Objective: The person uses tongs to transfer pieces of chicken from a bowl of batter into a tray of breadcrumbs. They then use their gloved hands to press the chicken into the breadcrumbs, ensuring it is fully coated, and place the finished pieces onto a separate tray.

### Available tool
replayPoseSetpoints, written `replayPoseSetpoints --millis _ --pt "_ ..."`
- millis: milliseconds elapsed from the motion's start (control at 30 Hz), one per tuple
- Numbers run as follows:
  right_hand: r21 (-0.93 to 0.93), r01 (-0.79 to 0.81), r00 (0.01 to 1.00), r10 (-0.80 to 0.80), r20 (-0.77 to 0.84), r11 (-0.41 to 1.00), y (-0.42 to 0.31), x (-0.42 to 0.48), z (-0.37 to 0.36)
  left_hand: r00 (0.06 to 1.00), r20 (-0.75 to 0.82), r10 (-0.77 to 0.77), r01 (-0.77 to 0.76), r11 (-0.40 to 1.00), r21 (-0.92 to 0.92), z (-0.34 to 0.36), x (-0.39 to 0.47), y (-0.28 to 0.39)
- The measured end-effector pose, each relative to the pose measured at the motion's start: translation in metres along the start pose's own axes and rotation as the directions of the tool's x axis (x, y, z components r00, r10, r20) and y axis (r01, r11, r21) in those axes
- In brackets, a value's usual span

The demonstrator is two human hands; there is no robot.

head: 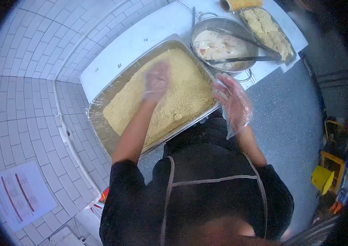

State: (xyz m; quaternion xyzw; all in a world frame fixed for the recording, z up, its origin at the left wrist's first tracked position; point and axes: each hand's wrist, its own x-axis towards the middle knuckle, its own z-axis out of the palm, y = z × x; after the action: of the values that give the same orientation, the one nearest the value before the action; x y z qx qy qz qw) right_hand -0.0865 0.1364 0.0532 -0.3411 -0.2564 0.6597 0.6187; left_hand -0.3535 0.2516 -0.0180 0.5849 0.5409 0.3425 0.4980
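A large metal pan [100, 123] holds a thick bed of pale yellow crumbs [180, 89]. My left hand [157, 78], in a clear plastic glove, is over the crumbs in the middle of the pan; it is blurred, and whether it touches them or holds anything cannot be told. My right hand [234, 101], also in a loose clear glove, is raised beside the pan's right edge with its fingers apart and nothing in it. Beyond it stands a round metal pot [197, 26] of white, creamy liquid with pieces in it. Black-tipped tongs [241, 59] lie across the pot.
At the counter's far right, a tray [289, 40] holds yellow-coated pieces [263, 27], with a roll of wrap [244, 3] behind it. White tiled wall [35, 98] bounds the left side, carrying a pipe and a printed sheet [23, 195]. A yellow container [323, 179] is at far right.
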Motion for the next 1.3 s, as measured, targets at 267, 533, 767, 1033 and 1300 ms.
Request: replayPoseSetpoints --millis 267,533,767,1033,1300 --pt "-0.055 -0.033 0.999 0.031 -0.042 0.998 -0.001 -0.001 -0.005 0.941 0.173 0.291 -0.289 0.426 0.857 0.053 0.038 0.016" --pt "-0.068 -0.054 0.998 0.052 -0.037 0.996 0.006 -0.007 -0.005 0.898 0.3 -0.323 -0.221 0.259 0.94 0.028 -0.012 0.039" --pt "-0.002 -0.042 0.995 0.042 -0.093 0.999 0.011 -0.01 -0.013 0.987 0.064 0.145 -0.095 0.218 0.971 -0.041 -0.099 0.0" --pt "0.015 -0.014 0.999 0.014 -0.048 1.0 0.003 0.001 -0.009 0.714 -0.449 -0.537 0.679 0.686 0.26 -0.066 -0.112 -0.026" --pt "-0.01 0.016 0.999 -0.017 -0.028 1.0 -0.007 0.014 -0.005 0.987 -0.052 0.151 -0.053 0.618 0.784 -0.006 -0.064 -0.008"
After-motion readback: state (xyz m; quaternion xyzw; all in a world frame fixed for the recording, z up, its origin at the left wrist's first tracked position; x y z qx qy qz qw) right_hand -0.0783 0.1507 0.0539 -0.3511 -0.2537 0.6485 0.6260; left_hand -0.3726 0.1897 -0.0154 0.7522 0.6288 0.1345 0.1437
